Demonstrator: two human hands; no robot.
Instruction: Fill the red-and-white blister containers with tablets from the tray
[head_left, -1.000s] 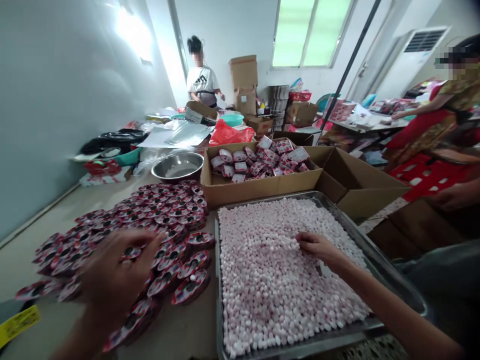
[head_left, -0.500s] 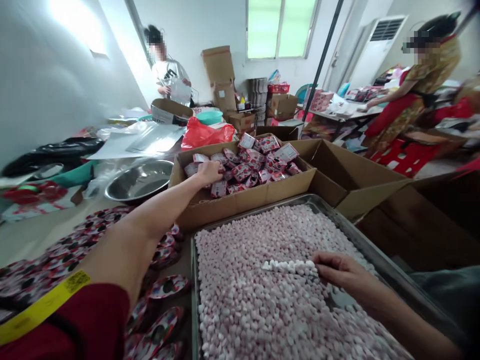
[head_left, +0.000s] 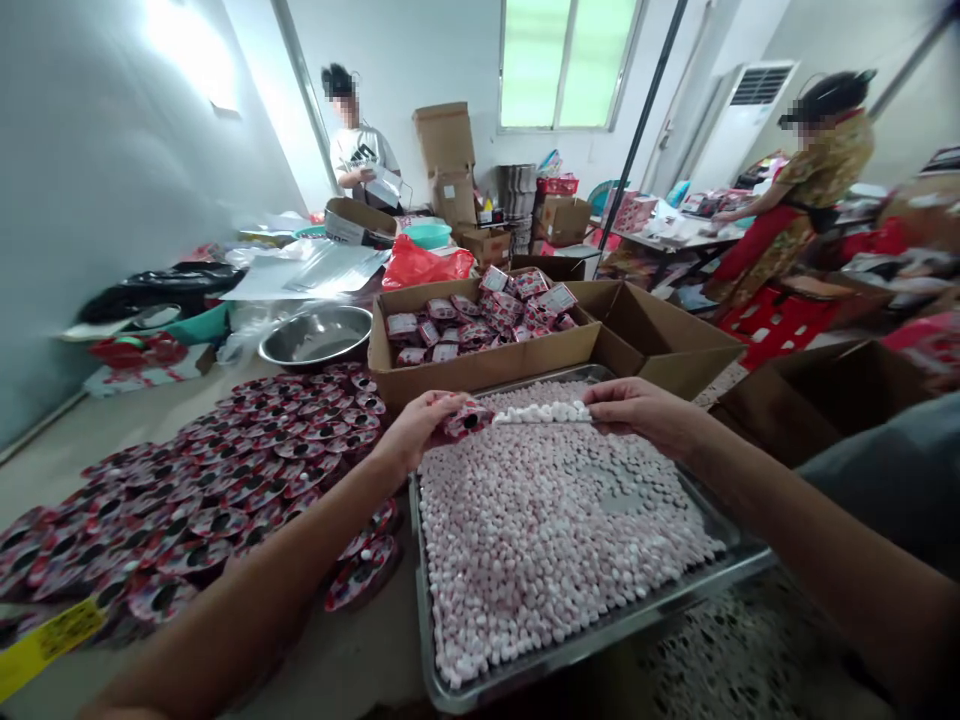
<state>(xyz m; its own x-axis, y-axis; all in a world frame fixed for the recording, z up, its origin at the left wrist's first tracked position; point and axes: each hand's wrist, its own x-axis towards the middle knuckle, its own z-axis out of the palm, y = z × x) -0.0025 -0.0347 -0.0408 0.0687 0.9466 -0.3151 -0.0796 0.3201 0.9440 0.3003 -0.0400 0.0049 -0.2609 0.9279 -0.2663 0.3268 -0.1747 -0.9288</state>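
Observation:
My left hand (head_left: 421, 428) grips a small red patterned packet (head_left: 466, 420) with a dark opening. In my right hand (head_left: 630, 405) is the end of a narrow strip (head_left: 544, 413) loaded with white pieces, its far tip close to the packet's opening. Both hands are above the back part of a metal tray (head_left: 517, 672) filled with small pale pink and white pieces (head_left: 517, 540). Behind the tray, a cardboard box (head_left: 480, 372) holds more patterned packets (head_left: 510, 305). Many packets with dark openings (head_left: 247, 480) cover the table to the left.
A steel bowl (head_left: 319, 337) stands left of the box, and open cartons (head_left: 667, 330) stand to its right. Beyond lie a red plastic bag (head_left: 427, 262) and clear sheets. One person (head_left: 364, 150) stands at the back left, another (head_left: 814, 190) at a table on the right.
My left hand has come out of the box toward me with a packet. My right hand has lifted the loaded strip off the pieces to meet it. The view has shifted.

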